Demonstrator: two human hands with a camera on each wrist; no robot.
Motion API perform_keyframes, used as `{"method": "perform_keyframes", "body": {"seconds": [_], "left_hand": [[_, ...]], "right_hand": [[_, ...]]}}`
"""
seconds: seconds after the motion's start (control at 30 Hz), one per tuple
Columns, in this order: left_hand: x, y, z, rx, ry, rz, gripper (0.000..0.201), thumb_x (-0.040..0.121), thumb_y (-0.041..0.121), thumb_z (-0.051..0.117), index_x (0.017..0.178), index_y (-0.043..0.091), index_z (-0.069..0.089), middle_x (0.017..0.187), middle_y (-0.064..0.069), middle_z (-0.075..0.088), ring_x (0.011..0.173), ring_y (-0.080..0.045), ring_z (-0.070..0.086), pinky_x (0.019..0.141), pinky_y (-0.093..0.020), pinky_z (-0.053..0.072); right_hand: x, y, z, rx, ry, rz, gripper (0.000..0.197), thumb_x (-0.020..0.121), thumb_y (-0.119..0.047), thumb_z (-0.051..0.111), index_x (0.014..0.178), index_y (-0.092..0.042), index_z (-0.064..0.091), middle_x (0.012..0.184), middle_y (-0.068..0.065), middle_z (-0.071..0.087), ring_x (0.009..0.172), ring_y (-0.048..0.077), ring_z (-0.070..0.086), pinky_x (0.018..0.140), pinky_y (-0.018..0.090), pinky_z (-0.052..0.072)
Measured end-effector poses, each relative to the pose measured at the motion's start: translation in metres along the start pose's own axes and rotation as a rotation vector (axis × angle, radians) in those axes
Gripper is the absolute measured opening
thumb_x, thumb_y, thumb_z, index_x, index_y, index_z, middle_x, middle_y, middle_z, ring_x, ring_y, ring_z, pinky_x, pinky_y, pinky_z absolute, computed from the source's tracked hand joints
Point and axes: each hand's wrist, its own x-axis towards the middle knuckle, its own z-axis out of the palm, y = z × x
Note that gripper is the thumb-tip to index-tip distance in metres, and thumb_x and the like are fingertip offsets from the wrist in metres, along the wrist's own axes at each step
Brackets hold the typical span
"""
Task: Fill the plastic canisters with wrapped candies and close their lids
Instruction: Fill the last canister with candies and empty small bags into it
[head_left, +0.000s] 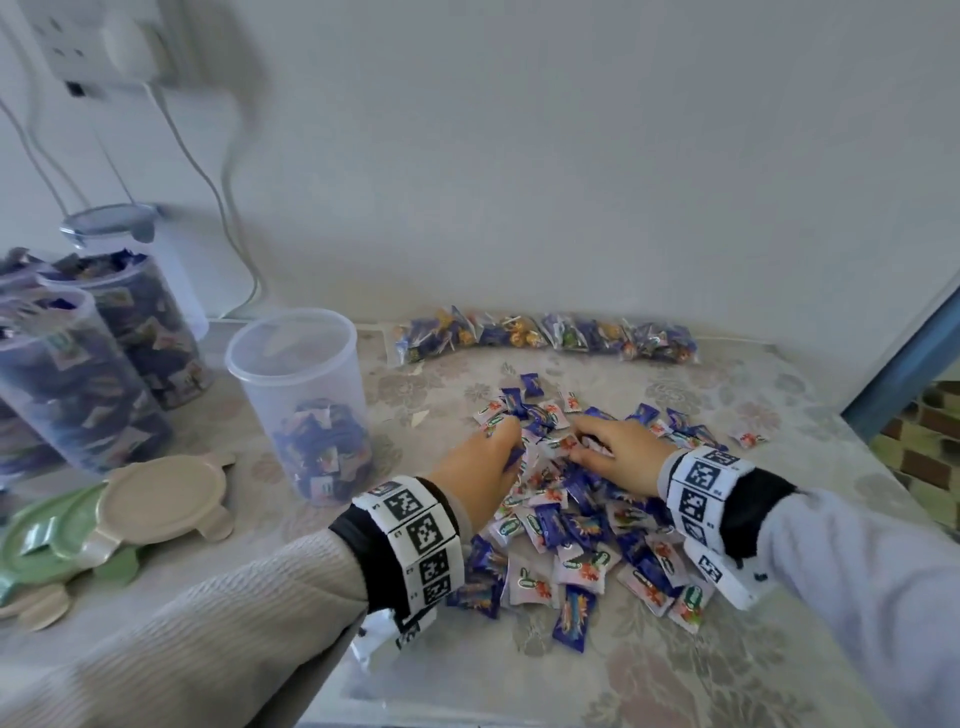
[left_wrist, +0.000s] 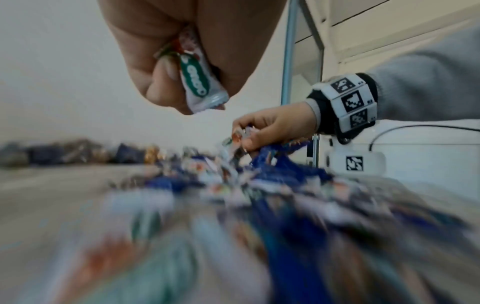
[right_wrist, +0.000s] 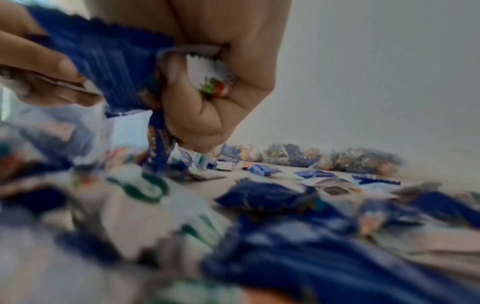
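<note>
While both hands dig in the candy pile on the table, left hand grips a white candy, right hand clutches blue and white candies. Open canister, partly filled, stands left of pile; full canisters and loose lids farther left.
</note>
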Motion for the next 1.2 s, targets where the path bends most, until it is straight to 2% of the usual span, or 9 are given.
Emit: {"method": "perform_keyframes", "body": {"seconds": [0.1, 0.27, 0.4, 0.57, 0.73, 0.83, 0.93, 1.1, 1.2], "left_hand": [[-0.002, 0.001, -0.045, -0.124, 0.184, 0.117, 0.010, 0.097, 0.019, 0.040, 0.096, 0.010, 0.037, 0.080, -0.009, 0.054, 0.068, -0.028, 0.053, 0.065, -0.033, 0.045], [-0.015, -0.010, -0.132, -0.269, 0.616, 0.300, 0.005, 0.094, 0.012, 0.044, 0.094, 0.007, 0.043, 0.072, 0.014, 0.045, 0.061, 0.007, 0.046, 0.057, -0.008, 0.035], [-0.025, -0.045, -0.177, -0.216, 0.787, 0.309, 0.008, 0.093, 0.002, 0.042, 0.100, 0.000, 0.045, 0.086, 0.002, 0.054, 0.071, 0.018, 0.049, 0.062, -0.001, 0.034], [-0.030, -0.096, -0.173, -0.104, 0.617, 0.179, 0.002, 0.093, 0.010, 0.047, 0.094, 0.011, 0.046, 0.088, -0.007, 0.058, 0.070, -0.011, 0.052, 0.064, -0.012, 0.036], [-0.040, -0.122, -0.166, 0.172, 0.277, 0.122, 0.058, 0.074, 0.070, 0.028, 0.080, 0.028, 0.067, 0.088, 0.009, 0.058, 0.082, -0.014, 0.049, 0.076, -0.028, 0.036], [-0.053, -0.126, -0.159, 0.164, 0.328, 0.095, 0.077, 0.066, 0.088, 0.019, 0.097, 0.037, 0.067, 0.116, 0.010, 0.053, 0.108, -0.012, 0.043, 0.091, -0.027, 0.030], [-0.062, -0.136, -0.151, 0.138, 0.442, 0.034, 0.090, 0.064, 0.088, 0.030, 0.128, 0.028, 0.050, 0.138, -0.002, 0.042, 0.126, -0.022, 0.035, 0.101, -0.031, 0.025], [-0.068, -0.148, -0.142, -0.273, 0.418, -0.067, 0.127, 0.045, 0.095, 0.042, 0.144, 0.019, 0.023, 0.141, 0.006, 0.034, 0.131, -0.008, 0.033, 0.104, -0.021, 0.025], [-0.070, -0.146, -0.139, -0.423, 0.431, -0.022, 0.113, 0.043, 0.094, 0.047, 0.136, 0.033, 0.023, 0.129, 0.028, 0.034, 0.118, 0.024, 0.032, 0.093, 0.002, 0.022]], "right_hand": [[0.003, -0.005, -0.007, 0.125, 0.103, 0.043, 0.013, 0.098, -0.026, 0.047, 0.109, -0.024, 0.052, 0.094, -0.006, 0.054, 0.088, 0.019, 0.051, 0.067, 0.025, 0.036], [0.010, -0.023, -0.021, 0.170, 0.228, 0.048, 0.039, 0.097, -0.026, 0.050, 0.131, -0.008, 0.047, 0.091, -0.026, 0.043, 0.086, 0.007, 0.045, 0.067, 0.002, 0.031], [0.013, -0.047, -0.036, 0.258, 0.246, 0.041, 0.046, 0.096, -0.032, 0.051, 0.138, -0.015, 0.042, 0.141, 0.000, 0.046, 0.128, 0.020, 0.044, 0.093, 0.018, 0.029], [0.019, -0.079, -0.056, 0.423, 0.271, -0.049, 0.041, 0.092, -0.040, 0.053, 0.130, -0.025, 0.048, 0.122, -0.015, 0.050, 0.116, 0.011, 0.048, 0.100, 0.028, 0.032], [0.032, -0.117, -0.078, 0.492, 0.238, -0.219, 0.011, 0.093, -0.027, 0.055, 0.093, -0.017, 0.058, 0.071, -0.006, 0.054, 0.061, 0.004, 0.048, 0.062, 0.020, 0.036], [0.044, -0.146, -0.094, 0.469, 0.177, -0.282, 0.013, 0.093, -0.029, 0.056, 0.090, -0.017, 0.055, 0.072, 0.007, 0.052, 0.062, 0.018, 0.044, 0.062, 0.029, 0.033], [0.061, -0.178, -0.106, 0.382, 0.127, -0.360, 0.019, 0.095, -0.024, 0.054, 0.078, -0.017, 0.049, 0.064, -0.001, 0.044, 0.055, 0.008, 0.037, 0.056, 0.023, 0.030], [0.094, -0.226, -0.104, 0.252, 0.017, -0.413, 0.014, 0.094, -0.023, 0.056, 0.090, -0.009, 0.056, 0.068, -0.002, 0.049, 0.059, 0.008, 0.041, 0.057, 0.018, 0.033], [0.109, -0.250, -0.093, 0.052, -0.075, -0.389, 0.016, 0.092, -0.035, 0.057, 0.085, -0.021, 0.057, 0.067, -0.006, 0.051, 0.058, 0.008, 0.043, 0.059, 0.020, 0.035]]}}
